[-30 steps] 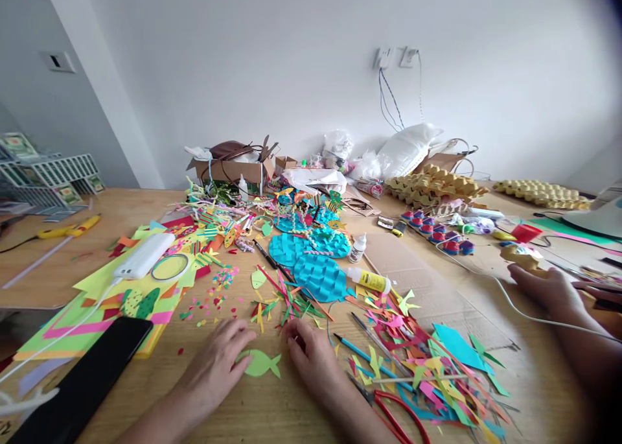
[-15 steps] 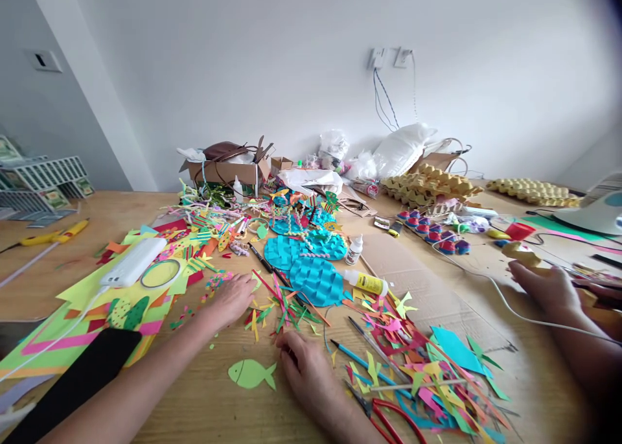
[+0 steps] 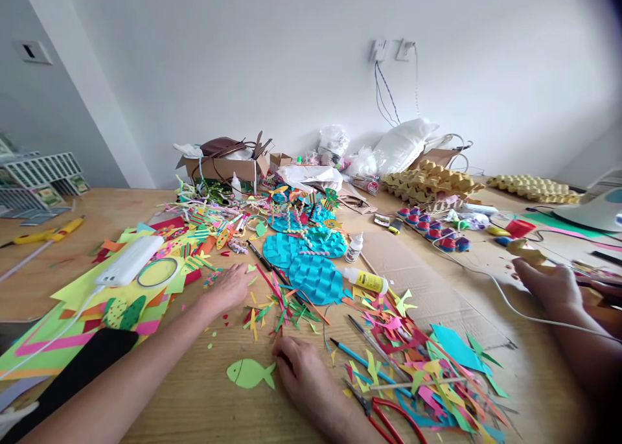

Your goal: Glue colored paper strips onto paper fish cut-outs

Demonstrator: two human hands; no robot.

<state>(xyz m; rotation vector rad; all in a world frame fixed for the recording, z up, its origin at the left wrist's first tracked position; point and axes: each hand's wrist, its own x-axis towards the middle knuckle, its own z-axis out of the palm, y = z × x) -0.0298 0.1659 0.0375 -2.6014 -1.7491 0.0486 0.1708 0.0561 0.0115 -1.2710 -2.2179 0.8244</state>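
My left hand [image 3: 230, 286] lies palm down over small round and heart-shaped paper bits [image 3: 212, 278], its fingers stretched out. A tiny green scrap [image 3: 251, 269] shows at its fingertips. My right hand [image 3: 302, 370] rests on the table with fingers curled, thumb and index close together; whatever may be between them is hidden. Just left of it lies a light green paper fish [image 3: 250, 373] with a drawn eye and gill line, its tail close to the knuckles. Ahead of both hands are thin paper strips [image 3: 286, 304] and blue-covered egg-carton pieces [image 3: 315, 280].
Red-handled pliers [image 3: 389, 418] and a pile of paper scraps [image 3: 432, 392] lie at right. Two glue bottles, one a yellow-labelled bottle [image 3: 367, 280], stand or lie ahead. At left are a white power bank [image 3: 130, 260] and coloured sheets. Another person's hand [image 3: 551, 285] works at far right.
My left hand has shifted slightly away and to the left, uncovering a few red bits beneath it. My right hand and the fish stay nearly in place; the view tilts slightly.
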